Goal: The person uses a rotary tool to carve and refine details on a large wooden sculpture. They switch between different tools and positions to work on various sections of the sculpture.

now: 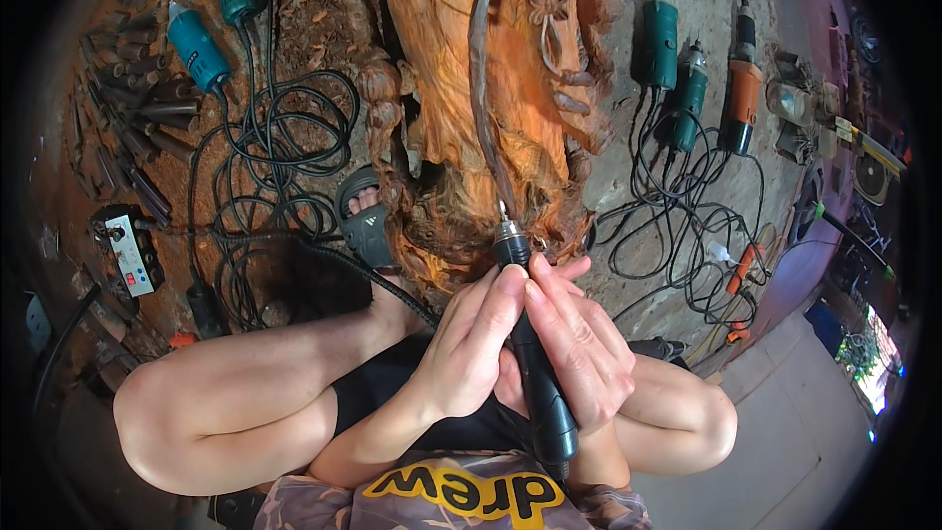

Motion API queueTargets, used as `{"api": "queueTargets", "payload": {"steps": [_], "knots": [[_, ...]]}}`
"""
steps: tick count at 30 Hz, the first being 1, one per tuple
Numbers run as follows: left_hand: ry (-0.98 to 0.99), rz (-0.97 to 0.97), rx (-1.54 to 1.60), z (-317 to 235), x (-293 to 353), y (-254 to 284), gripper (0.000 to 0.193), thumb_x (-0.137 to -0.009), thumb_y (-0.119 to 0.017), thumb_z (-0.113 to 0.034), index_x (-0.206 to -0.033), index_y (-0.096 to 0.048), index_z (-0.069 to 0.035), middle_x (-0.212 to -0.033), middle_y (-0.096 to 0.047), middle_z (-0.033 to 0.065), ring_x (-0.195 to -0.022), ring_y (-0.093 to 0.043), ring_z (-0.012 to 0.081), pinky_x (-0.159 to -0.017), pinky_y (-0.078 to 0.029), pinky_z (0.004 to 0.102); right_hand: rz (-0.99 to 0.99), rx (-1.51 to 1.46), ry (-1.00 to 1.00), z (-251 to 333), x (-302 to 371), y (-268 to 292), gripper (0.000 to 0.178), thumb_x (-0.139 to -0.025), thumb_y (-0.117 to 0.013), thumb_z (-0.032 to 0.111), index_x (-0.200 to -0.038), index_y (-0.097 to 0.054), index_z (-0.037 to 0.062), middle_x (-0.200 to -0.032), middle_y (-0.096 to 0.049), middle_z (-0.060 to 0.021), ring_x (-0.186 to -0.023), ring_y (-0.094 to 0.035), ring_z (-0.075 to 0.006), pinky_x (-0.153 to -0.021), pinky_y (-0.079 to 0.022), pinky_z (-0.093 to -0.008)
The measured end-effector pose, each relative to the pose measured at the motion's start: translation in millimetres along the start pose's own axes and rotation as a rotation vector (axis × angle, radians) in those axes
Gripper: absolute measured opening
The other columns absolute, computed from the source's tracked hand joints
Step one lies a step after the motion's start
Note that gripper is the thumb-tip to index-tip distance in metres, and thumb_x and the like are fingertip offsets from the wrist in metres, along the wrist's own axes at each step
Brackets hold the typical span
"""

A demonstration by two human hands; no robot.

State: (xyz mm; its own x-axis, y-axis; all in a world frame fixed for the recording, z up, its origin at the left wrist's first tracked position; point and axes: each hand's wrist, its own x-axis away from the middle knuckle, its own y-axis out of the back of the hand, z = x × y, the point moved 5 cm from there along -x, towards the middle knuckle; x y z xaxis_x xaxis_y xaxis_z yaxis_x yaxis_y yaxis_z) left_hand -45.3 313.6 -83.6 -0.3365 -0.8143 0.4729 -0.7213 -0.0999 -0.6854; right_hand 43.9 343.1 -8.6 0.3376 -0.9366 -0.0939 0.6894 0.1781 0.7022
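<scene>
Both of my hands close around a black rotary carving handpiece (pixel 546 407) with a silver collar and a thin metal bit. My left hand (pixel 469 345) grips its front part from the left, thumb on top near the collar. From the right, my right hand (pixel 587 358) holds it with thumb and fingers along the barrel. The bit points away from me, at the lower end of a large carved wood piece (pixel 440 49). A dark carved stem (pixel 479 69) runs down that wood, with a carved flower (pixel 548 6) beside it. I cannot tell whether the bit touches the wood.
Teal power tools (pixel 199 47) and tangled black cords (pixel 285 128) lie at left, near wooden-handled chisels (pixel 137 88) and a control box (pixel 130 253). At right are green grinders (pixel 660 39) and an orange one (pixel 745 93). A sandalled foot (pixel 365 216) rests beside the carving.
</scene>
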Motion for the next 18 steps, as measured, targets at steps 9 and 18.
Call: {"api": "queueTargets", "payload": {"steps": [9,18], "knots": [[0.036,-0.026,0.003,-1.5,3.0,-2.0,0.056,-0.110,-0.026,-0.035,-0.131,-0.054,0.009,-0.134,-0.061,0.0234,-0.120,-0.061,0.0268,-0.105,-0.045,0.0365,-0.024,0.023,0.022,-0.2,5.6,-1.8,0.044,-0.082,-0.073,0.018,-0.114,-0.067,-0.0106,-0.112,-0.069,-0.0299,-0.096,-0.073,-0.0382,-0.084,-0.059,-0.0410],[0.057,-0.008,0.025,0.4,4.8,-1.9,0.057,-0.110,-0.024,-0.034,-0.127,-0.056,0.010,-0.135,-0.060,0.0231,-0.118,-0.061,0.0264,-0.105,-0.045,0.0366,-0.029,0.018,-0.015,12.1,4.5,0.8,0.044,-0.081,-0.075,0.016,-0.115,-0.066,-0.0106,-0.112,-0.069,-0.0306,-0.096,-0.072,-0.0390,-0.084,-0.059,-0.0410]]}}
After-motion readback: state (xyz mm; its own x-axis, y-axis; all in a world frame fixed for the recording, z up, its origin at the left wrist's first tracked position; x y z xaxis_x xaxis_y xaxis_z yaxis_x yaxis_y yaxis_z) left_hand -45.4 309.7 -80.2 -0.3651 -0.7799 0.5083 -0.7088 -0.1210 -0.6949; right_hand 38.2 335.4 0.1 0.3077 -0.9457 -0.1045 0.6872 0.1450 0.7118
